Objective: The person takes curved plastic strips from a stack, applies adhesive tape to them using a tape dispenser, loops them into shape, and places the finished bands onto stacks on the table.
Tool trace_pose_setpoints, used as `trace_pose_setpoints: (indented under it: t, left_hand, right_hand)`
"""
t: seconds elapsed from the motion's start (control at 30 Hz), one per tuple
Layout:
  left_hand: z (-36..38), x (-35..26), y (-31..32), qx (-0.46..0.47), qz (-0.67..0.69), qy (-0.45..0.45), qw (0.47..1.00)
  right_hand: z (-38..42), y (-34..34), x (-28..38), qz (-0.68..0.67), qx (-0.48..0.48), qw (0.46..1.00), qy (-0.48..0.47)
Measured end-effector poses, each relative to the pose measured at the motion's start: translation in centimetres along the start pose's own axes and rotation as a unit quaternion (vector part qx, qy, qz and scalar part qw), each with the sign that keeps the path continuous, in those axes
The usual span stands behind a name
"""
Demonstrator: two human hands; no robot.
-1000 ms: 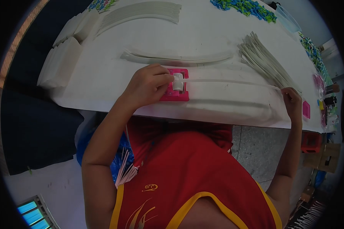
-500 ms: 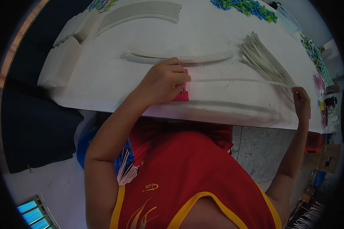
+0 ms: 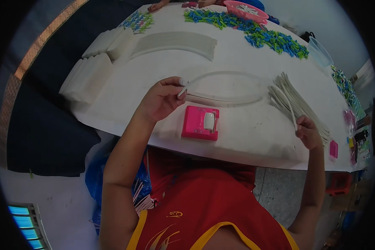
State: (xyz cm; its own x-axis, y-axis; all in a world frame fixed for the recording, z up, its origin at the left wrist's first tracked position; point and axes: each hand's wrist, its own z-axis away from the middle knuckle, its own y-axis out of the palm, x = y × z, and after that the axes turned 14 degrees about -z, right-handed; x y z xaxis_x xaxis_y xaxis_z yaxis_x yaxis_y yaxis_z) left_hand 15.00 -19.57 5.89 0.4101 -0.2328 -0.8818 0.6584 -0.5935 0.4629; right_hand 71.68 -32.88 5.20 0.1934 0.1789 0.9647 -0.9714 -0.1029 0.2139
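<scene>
My left hand (image 3: 164, 96) is raised over the table, its fingers pinched on one end of a long pale strip (image 3: 227, 72). The strip bows up in an arch, and its other end is between the closed fingers of my right hand (image 3: 307, 130). Below and right of my left hand sits a pink device (image 3: 199, 123) with a whitish part on its right half. Behind it, a few pale strips (image 3: 225, 102) lie on the table. A sheaf of pale strips (image 3: 298, 102) lies just behind my right hand.
White table (image 3: 241, 141); white stacked blocks (image 3: 87, 79) at left; a row of pale strips (image 3: 175, 43) behind. Blue and green pieces (image 3: 275, 39), a pink basket (image 3: 246, 13) and another person's hand (image 3: 158, 6) are at the far edge. A pink piece (image 3: 333, 149) lies right.
My left hand has lifted off the pink device, which now shows fully. The strip between my hands has gone from nearly straight to arched. The view takes in more of the far table.
</scene>
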Motion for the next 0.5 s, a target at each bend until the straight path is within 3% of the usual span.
trace_pose_setpoints:
  t: [0.03,0.17,0.3,0.37,0.5]
  left_hand:
    - [0.5,0.0,-0.5,-0.016,0.011,0.007,1.000]
    - [1.3,0.4,-0.3,-0.072,0.002,-0.011,0.997]
    - [0.8,0.8,1.0,-0.043,-0.012,-0.047,0.998]
    - [0.6,0.8,1.5,-0.078,-0.027,-0.076,0.994]
    - [1.9,-0.4,-0.4,-0.102,-0.036,-0.069,0.992]
  right_hand:
    - [-1.2,2.8,-0.5,-0.144,0.058,0.988,0.009]
    - [-7.1,14.3,-0.9,-0.306,0.158,0.937,0.053]
    - [-12.1,22.9,-1.1,-0.320,0.219,0.910,0.145]
    - [-13.2,26.0,-0.9,-0.311,0.229,0.909,0.156]
    - [-14.7,27.1,-0.8,-0.314,0.216,0.908,0.171]
